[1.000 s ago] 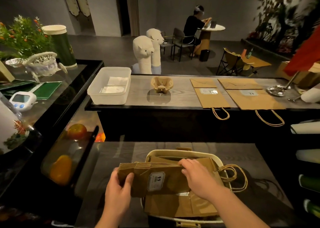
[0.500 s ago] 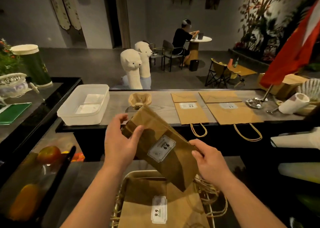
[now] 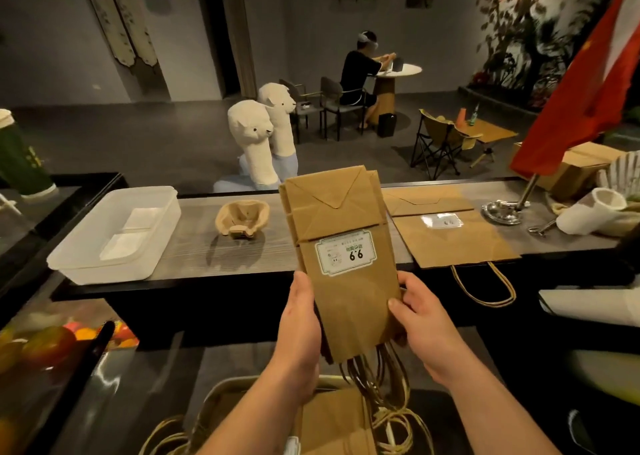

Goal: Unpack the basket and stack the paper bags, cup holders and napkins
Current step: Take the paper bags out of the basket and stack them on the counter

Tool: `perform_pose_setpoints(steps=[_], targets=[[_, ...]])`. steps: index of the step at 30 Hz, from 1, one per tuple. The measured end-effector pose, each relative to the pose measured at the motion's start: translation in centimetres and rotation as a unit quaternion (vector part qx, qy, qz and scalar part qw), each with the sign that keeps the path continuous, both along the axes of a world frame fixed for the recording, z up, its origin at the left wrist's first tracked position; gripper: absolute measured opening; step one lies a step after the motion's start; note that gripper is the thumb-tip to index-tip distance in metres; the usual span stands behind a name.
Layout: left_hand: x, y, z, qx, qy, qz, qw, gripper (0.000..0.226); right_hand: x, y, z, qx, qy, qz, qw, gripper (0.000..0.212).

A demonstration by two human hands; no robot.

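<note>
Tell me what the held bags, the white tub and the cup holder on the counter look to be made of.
Bags: brown kraft paper, matte, with sharp folded creases and twisted cord handles.
Tub: probably plastic, with smooth, milky walls and a soft sheen.
Cup holder: apparently moulded paper pulp, dull tan with rounded pressed wells.

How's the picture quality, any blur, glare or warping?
Head view: dim room, but the paper bags are sharp, label legible. Head view: the counter bows from the wide lens. Head view: lower right smears into a pale streak; slight glare on the glossy case at left.
</note>
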State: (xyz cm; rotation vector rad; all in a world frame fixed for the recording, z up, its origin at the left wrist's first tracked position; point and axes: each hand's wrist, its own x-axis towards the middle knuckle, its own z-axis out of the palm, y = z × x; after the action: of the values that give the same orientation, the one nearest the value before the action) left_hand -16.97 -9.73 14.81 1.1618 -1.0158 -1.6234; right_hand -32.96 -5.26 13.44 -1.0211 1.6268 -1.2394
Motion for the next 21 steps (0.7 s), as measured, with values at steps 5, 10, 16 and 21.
perform_pose_setpoints(steps=[5, 10, 16, 21], targets=[[-0.9, -1.4, 0.3, -0.106, -0.103, 0.003, 0.989, 0.048, 0.9, -0.8, 0.2, -0.041, 0.0, 0.018, 0.999, 0.039], [-0.6, -3.7, 0.2, -0.195, -0.247, 0.02, 0.949, 0.044, 0.9, -1.5, 0.5, -0.056, 0.034, 0.025, 0.998, 0.04], [-1.7, -3.8, 0.1, -0.205, -0.278, 0.075, 0.935, 0.035, 1.3, -2.3, 0.6, -0.07, 0.027, -0.026, 0.997, 0.031], [-3.1, -6.6, 2.5, -0.14, -0.157, 0.004, 0.978, 0.034, -1.2, -5.3, 2.4, -0.056, 0.071, -0.05, 0.995, 0.022]])
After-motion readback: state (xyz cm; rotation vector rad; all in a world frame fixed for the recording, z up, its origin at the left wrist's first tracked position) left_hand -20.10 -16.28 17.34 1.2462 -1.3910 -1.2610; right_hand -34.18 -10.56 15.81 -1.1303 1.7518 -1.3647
